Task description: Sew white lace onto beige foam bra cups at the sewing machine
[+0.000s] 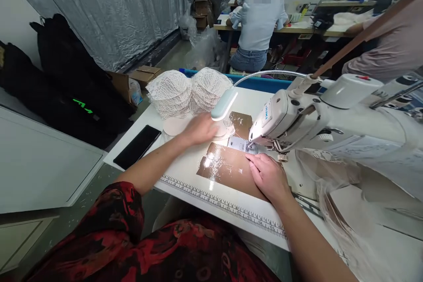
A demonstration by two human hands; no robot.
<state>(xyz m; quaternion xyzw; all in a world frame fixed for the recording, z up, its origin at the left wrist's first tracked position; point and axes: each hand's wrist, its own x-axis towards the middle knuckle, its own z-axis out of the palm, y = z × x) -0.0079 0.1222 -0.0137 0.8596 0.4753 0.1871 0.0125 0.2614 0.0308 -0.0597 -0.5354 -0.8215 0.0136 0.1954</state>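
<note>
My left hand reaches over the white table toward the stacks of white lace cup pieces, resting on a flat white piece; motion smears its fingers. My right hand lies flat with fingers stretched out on the brown patch just in front of the needle of the white sewing machine. A second lace stack stands behind the lamp head.
A black phone lies at the table's left edge. A printed ruler runs along the front edge. Black bags and cardboard boxes sit on the left. Two other people work at tables behind.
</note>
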